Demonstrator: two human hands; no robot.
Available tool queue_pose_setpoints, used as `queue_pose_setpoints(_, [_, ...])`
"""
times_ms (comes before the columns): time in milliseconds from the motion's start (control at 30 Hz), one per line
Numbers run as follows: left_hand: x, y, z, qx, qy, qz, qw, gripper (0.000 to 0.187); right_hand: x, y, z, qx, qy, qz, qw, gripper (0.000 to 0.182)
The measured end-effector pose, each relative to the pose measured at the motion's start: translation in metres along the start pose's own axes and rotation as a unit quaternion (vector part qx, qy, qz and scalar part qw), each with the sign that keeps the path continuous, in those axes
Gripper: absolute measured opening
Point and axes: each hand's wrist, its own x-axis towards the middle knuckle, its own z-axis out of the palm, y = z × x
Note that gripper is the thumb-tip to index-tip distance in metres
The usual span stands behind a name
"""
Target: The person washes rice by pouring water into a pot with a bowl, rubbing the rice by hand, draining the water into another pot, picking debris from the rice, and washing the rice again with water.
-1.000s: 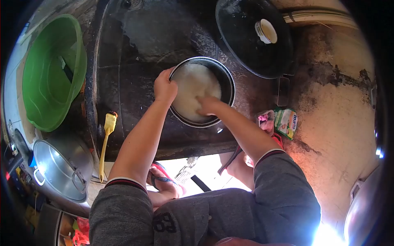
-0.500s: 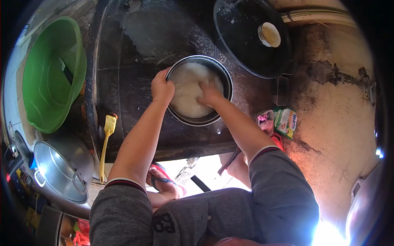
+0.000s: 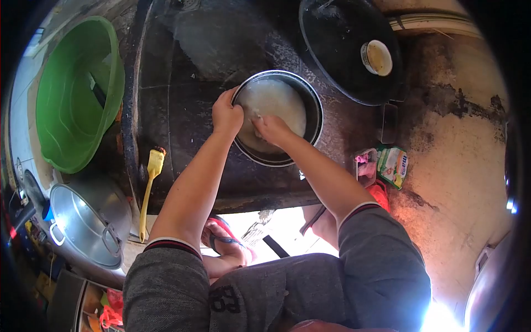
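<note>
A round metal pot (image 3: 318, 133) with cloudy whitish liquid (image 3: 279, 99) in it stands on the dark counter. My left hand (image 3: 227, 115) is closed over the left side of its rim, thumb along the edge. Inside the pot, my right hand (image 3: 270, 130) is dipped into the liquid near the left of centre. Its fingers are curled together and partly under the surface, so what they hold, if anything, is hidden.
A large black basin (image 3: 354, 72) with a small white bowl (image 3: 377, 58) stands at back right. Left are a green tub (image 3: 77, 99), a yellow brush (image 3: 150, 182) and an aluminium pot (image 3: 83, 221). A green-and-white packet (image 3: 392, 166) lies right, beside a clear container (image 3: 365, 166).
My right hand has moved left through the liquid, and its spread fingers have curled together. My left hand keeps its hold on the rim. The whole view has shifted slightly.
</note>
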Motion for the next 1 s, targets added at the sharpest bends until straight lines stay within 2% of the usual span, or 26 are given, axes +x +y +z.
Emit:
queue_pose_setpoints(33, [0.000, -0.003, 0.001, -0.008, 0.005, -0.004, 1.000, 0.046, 0.000, 0.010, 0.000, -0.153, -0.015, -0.084, 0.985, 0.035])
queue_pose_setpoints(67, [0.000, -0.002, 0.001, -0.015, 0.008, -0.008, 1.000, 0.046, -0.005, 0.013, 0.000, -0.300, -0.029, -0.164, 0.939, 0.034])
queue_pose_setpoints(100, [-0.001, 0.000, 0.002, -0.017, 0.006, -0.008, 1.000, 0.046, -0.010, 0.016, 0.004, -0.301, -0.029, -0.161, 0.939, 0.034])
queue_pose_setpoints(167, [-0.001, 0.004, -0.001, 0.008, 0.000, -0.016, 1.000, 0.046, -0.014, 0.011, 0.019, -0.457, 0.017, -0.282, 0.844, 0.031])
queue_pose_setpoints(267, [-0.001, 0.001, 0.000, -0.023, 0.002, -0.008, 1.000, 0.046, 0.010, -0.012, 0.022, -0.525, 0.077, -0.245, 0.812, 0.035])
queue_pose_setpoints(400, [-0.001, 0.003, -0.003, -0.005, -0.013, 0.006, 1.000, 0.046, 0.030, 0.007, -0.014, -0.529, 0.144, -0.210, 0.810, 0.041])
queue_pose_setpoints(467, [-0.001, 0.003, -0.001, 0.013, -0.002, -0.004, 1.000, 0.047, 0.018, 0.012, -0.039, -0.437, 0.102, -0.118, 0.886, 0.051])
queue_pose_setpoints(600, [-0.001, -0.004, 0.002, -0.010, 0.002, -0.020, 1.000, 0.046, -0.014, 0.025, -0.039, -0.454, 0.070, -0.061, 0.886, 0.058])
queue_pose_setpoints(667, [0.000, -0.007, 0.003, -0.003, 0.009, -0.001, 1.000, 0.046, -0.014, 0.028, -0.031, -0.402, -0.107, -0.061, 0.908, 0.061])
queue_pose_setpoints(700, [0.001, -0.008, 0.003, -0.003, 0.008, -0.002, 1.000, 0.046, -0.012, 0.025, -0.022, -0.401, -0.107, -0.060, 0.908, 0.061])
queue_pose_setpoints(767, [0.002, -0.009, 0.002, 0.004, 0.001, 0.009, 1.000, 0.045, -0.003, 0.015, 0.003, -0.419, -0.191, -0.115, 0.880, 0.053])
queue_pose_setpoints(800, [0.003, -0.007, 0.001, 0.006, 0.001, 0.010, 1.000, 0.045, 0.008, 0.015, 0.016, -0.418, -0.190, -0.117, 0.881, 0.053])
queue_pose_setpoints(833, [0.004, -0.006, 0.000, 0.016, -0.008, 0.012, 1.000, 0.045, 0.020, 0.013, 0.027, -0.511, -0.122, -0.196, 0.828, 0.050])
queue_pose_setpoints(900, [0.003, -0.003, -0.003, 0.028, -0.018, 0.012, 0.999, 0.045, 0.019, -0.001, 0.023, -0.590, -0.052, -0.270, 0.759, 0.046])
queue_pose_setpoints(967, [0.003, 0.000, -0.004, 0.011, -0.030, 0.023, 0.999, 0.045, 0.008, -0.015, -0.003, -0.511, 0.074, -0.272, 0.812, 0.043])
queue_pose_setpoints(1000, [0.003, 0.003, -0.005, 0.011, -0.031, 0.024, 0.999, 0.045, 0.014, -0.006, -0.014, -0.510, 0.076, -0.272, 0.813, 0.043])
